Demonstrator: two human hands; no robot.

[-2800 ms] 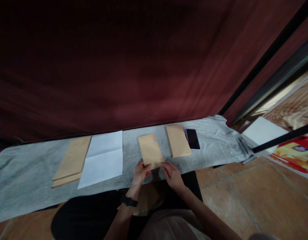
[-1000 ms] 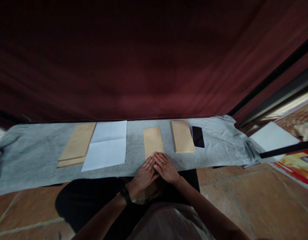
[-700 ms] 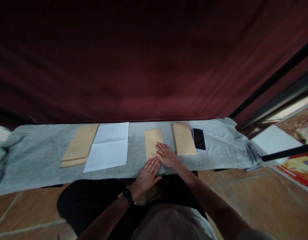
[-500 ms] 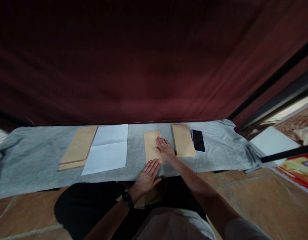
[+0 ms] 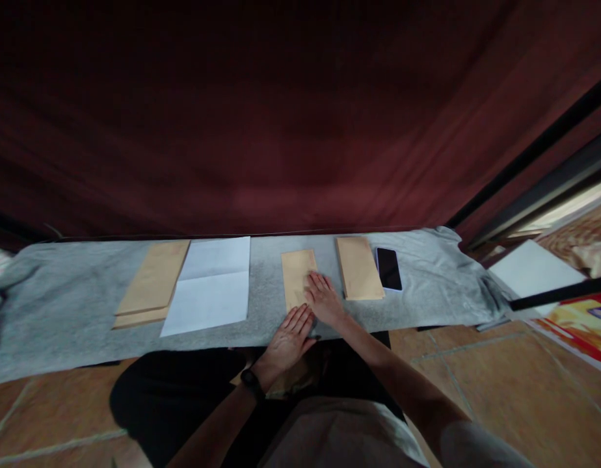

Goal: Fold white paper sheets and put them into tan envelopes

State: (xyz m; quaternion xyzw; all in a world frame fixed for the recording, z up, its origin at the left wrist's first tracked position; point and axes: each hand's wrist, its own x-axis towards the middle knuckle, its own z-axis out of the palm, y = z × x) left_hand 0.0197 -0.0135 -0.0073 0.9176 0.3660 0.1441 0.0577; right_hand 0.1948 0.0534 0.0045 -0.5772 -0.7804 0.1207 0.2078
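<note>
A tan paper envelope [image 5: 296,276] lies flat in front of me on the grey cloth. My left hand [image 5: 291,335], with a dark band on its wrist, rests flat over the envelope's near end, fingers stretched out. Over the right side of the same envelope lies my right hand [image 5: 324,298], palm down with its fingers extended. Both palms hide the lower right part of the paper. To the right sits a stack of tan envelopes [image 5: 360,268]. On the left are white sheets with a crease [image 5: 215,286], beside more tan envelopes [image 5: 151,276].
A phone [image 5: 389,268] lies right of the envelope stack. Grey cloth [image 5: 437,279] covers the narrow bench, which ends against a dark red curtain [image 5: 281,130]. At the far right are a white board [image 5: 532,270] and a red and yellow package [image 5: 586,328].
My right hand has slid slightly toward me along the envelope, closer to the left hand. The left hand stays at the near end. The view has shifted a little.
</note>
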